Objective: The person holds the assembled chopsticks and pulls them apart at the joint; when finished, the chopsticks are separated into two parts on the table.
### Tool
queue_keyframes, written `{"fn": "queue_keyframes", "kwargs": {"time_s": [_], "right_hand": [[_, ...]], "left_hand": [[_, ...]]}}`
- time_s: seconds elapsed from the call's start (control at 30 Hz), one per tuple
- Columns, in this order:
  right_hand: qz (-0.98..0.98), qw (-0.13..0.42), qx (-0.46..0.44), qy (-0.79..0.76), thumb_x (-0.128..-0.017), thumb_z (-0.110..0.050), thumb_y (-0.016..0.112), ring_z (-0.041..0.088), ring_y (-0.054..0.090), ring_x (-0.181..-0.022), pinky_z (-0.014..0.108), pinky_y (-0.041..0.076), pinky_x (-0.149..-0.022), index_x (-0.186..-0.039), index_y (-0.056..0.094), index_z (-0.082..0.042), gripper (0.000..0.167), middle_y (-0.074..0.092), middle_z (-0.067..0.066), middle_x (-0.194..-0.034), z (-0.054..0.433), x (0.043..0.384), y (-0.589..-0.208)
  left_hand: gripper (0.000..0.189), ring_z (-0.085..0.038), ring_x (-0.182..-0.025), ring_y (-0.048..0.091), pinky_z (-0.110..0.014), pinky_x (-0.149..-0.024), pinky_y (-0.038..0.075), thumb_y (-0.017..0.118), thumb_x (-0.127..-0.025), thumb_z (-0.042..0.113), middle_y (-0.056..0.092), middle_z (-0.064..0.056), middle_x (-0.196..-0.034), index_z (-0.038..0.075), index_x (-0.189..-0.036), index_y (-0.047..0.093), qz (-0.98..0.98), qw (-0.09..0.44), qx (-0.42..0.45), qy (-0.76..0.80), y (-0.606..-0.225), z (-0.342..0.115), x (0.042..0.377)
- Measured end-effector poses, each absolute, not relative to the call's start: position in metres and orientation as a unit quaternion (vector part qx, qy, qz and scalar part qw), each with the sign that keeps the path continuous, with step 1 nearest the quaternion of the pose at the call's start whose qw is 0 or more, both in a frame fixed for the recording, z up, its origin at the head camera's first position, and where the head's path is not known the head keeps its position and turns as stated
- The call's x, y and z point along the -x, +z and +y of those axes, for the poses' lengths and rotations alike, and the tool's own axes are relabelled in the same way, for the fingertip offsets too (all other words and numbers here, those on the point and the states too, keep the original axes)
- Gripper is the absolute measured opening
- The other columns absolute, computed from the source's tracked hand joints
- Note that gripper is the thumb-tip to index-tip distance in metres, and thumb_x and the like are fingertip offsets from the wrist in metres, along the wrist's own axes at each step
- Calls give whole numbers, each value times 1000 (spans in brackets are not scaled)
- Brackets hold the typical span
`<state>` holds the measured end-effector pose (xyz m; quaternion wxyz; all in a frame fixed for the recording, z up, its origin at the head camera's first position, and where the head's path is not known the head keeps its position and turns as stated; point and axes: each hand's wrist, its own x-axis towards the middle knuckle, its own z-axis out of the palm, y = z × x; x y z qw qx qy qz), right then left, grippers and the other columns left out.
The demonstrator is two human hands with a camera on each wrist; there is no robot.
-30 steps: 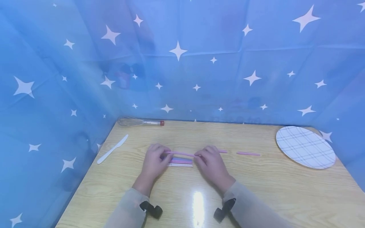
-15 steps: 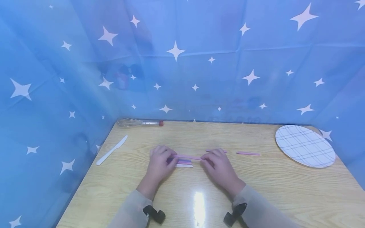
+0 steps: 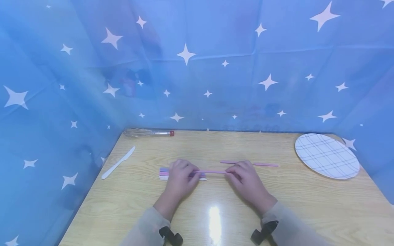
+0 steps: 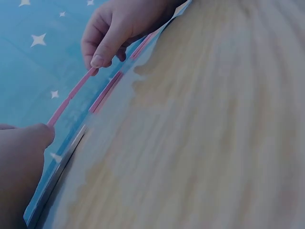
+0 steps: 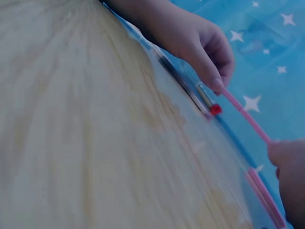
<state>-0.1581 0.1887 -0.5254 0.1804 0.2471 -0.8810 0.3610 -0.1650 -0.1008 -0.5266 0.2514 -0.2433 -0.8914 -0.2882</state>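
Observation:
A thin pink straw [image 3: 212,172] is stretched level between my two hands, a little above the table. My left hand [image 3: 181,179] pinches its left end between thumb and fingers, in front of a row of straws [image 3: 164,173] in purple, pink and white, whose middle it hides. The right end is pinched by my right hand [image 3: 247,182]. In the left wrist view the held straw [image 4: 71,94] shows a step partway along its length. Behind the right hand lie two pink straws; one [image 3: 228,162] is partly covered by that hand, the other [image 3: 267,165] lies farther right.
A wire whisk [image 3: 147,133] with a red end lies at the back left of the wooden table [image 3: 138,215]. Nearer on the left is a white plastic knife [image 3: 118,163]. An oval checked plate [image 3: 327,156] lies at the right. A starry blue curtain [image 3: 215,75] hangs behind.
Both hands have moved right with the pink straw, the right hand slightly farther than the left. The left end of the straw row has come into view.

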Motion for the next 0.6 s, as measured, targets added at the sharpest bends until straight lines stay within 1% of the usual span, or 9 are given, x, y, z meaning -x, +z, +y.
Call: {"fn": "queue_keyframes", "kwargs": {"time_s": [0.07,0.13,0.3,0.6], "right_hand": [[-881,180,-250,358,-94,-14,83,15,56,-106,39,46,-93,-104,79,-20,13,70,-13,-105,196,158,-525],[-881,182,-253,355,-93,-13,83,15,56,-105,38,46,-92,-103,79,-20,13,70,-13,-104,203,157,-525],[-879,188,-255,355,-92,-10,84,16,56,-104,37,45,-93,-102,79,-19,14,70,-12,-102,216,156,-524],[-878,194,-256,354,-91,-8,84,16,57,-103,37,43,-93,-101,79,-20,16,70,-12,-102,233,153,-523]], "left_hand": [[12,-14,-100,58,-42,-100,42,82,-94,34,68,12,-97,22,-95,79,-898,235,244,-282,-526,-95,164],[12,-13,-100,58,-41,-101,43,81,-95,34,67,12,-97,22,-95,79,-899,231,250,-277,-526,-90,164],[11,-13,-98,57,-41,-98,44,81,-94,32,66,11,-95,22,-93,77,-887,248,270,-280,-528,-77,166],[9,-13,-96,57,-41,-94,45,80,-94,30,67,9,-94,21,-93,78,-880,259,280,-284,-529,-58,167]]}}
